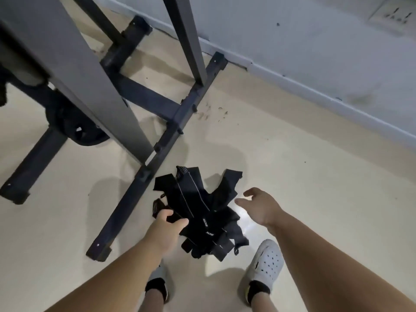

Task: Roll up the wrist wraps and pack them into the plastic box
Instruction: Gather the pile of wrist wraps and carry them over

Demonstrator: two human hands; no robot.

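Several black wrist wraps (202,210) lie in a loose overlapping pile on the pale floor, some with thin white stripes and white lettering. My left hand (167,226) grips one wrap at the pile's left edge, thumb and fingers curled round it. My right hand (258,204) hovers just right of the pile with relaxed, spread fingers, holding nothing. No plastic box is in view.
A dark metal gym frame (157,145) with floor rails and grey uprights stands to the left and behind the pile. A black weight plate (78,129) lies under it. The wall with a skirting (315,86) runs along the right. My feet in white clogs (267,260) stand below the pile.
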